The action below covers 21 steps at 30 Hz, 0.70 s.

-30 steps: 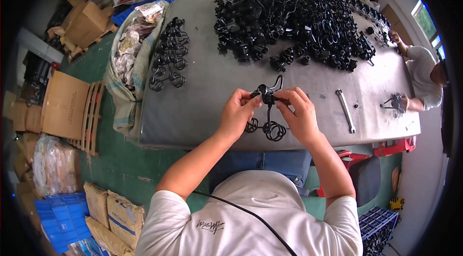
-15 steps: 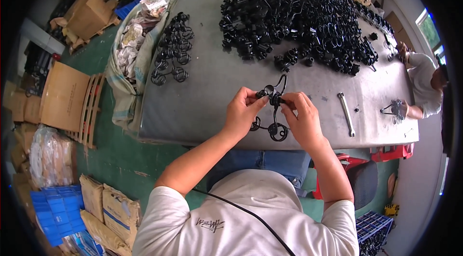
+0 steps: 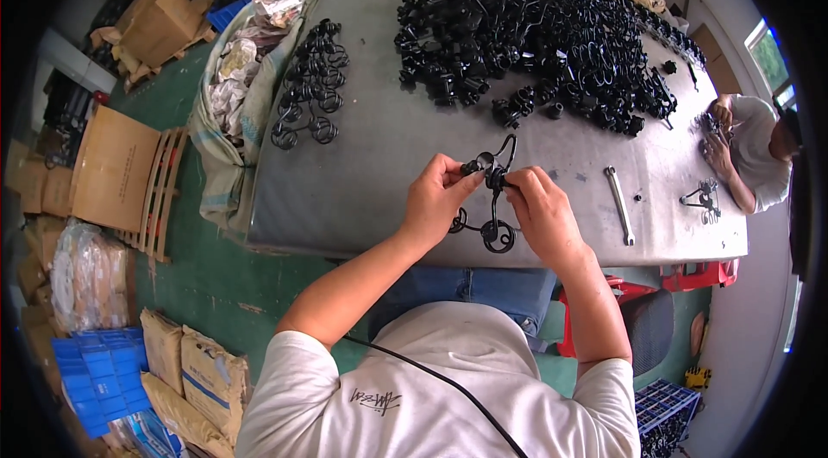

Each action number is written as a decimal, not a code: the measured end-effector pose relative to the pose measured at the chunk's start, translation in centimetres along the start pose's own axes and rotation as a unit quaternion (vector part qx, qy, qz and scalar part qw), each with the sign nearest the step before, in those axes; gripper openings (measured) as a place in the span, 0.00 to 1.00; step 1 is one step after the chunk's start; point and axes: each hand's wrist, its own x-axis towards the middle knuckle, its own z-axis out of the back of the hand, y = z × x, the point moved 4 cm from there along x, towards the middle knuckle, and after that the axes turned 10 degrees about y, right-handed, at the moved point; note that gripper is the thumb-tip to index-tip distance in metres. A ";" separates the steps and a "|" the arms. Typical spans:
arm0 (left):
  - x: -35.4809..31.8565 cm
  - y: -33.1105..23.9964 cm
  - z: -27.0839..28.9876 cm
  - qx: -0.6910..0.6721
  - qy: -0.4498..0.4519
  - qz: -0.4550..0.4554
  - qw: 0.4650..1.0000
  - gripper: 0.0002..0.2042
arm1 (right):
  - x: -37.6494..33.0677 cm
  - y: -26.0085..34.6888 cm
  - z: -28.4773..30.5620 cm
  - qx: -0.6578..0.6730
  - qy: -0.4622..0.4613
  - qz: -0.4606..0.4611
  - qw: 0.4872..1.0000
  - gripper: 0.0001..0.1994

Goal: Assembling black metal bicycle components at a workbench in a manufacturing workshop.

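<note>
In front of me, over the near edge of the table, is a black bent-wire piece [image 3: 498,236] with round coils at its lower end and a loop rising at the top. My left hand [image 3: 433,202] pinches its left side near a ring-shaped clamp. On the other side, the thumb and fingers of my right hand [image 3: 545,210] close on a small black knob-like part at the piece's middle. My fingertips partly cover the joint between them.
A big heap of black wire parts [image 3: 535,44] covers the table's far side. Similar pieces [image 3: 310,87] stand in a row at left, beside a sack [image 3: 228,113]. A wrench [image 3: 619,205] lies to my right. Across the right end, a co-worker [image 3: 759,147] handles parts near another wire piece [image 3: 707,199].
My hands stay almost in place, with the right fingers shifting slightly at the knob. The co-worker's lower hand has left the wire piece on the table and joined the other hand.
</note>
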 end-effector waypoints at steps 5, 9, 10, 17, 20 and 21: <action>0.3 0.2 0.0 -0.005 0.001 -0.031 1.000 0.14 | -0.3 -0.5 -0.1 -0.021 0.018 0.012 1.000 0.10; 0.3 0.3 0.0 0.013 0.005 -0.013 1.000 0.14 | -0.2 -0.1 0.1 -0.055 0.012 0.053 0.997 0.10; 0.3 0.3 0.0 0.008 0.008 -0.010 1.000 0.14 | -0.2 0.1 0.2 -0.055 0.012 0.053 0.997 0.10; 0.2 0.2 -0.1 0.023 0.001 -0.014 1.000 0.14 | -0.6 -1.0 -0.5 0.027 0.004 -0.049 0.998 0.09; 0.0 0.0 -0.1 0.039 -0.003 -0.017 0.999 0.15 | -0.8 -1.3 -0.7 0.046 -0.006 -0.059 0.997 0.08; 0.0 0.0 -0.2 0.045 -0.003 -0.017 0.999 0.15 | -0.9 -1.2 -0.7 0.040 -0.012 -0.050 0.998 0.08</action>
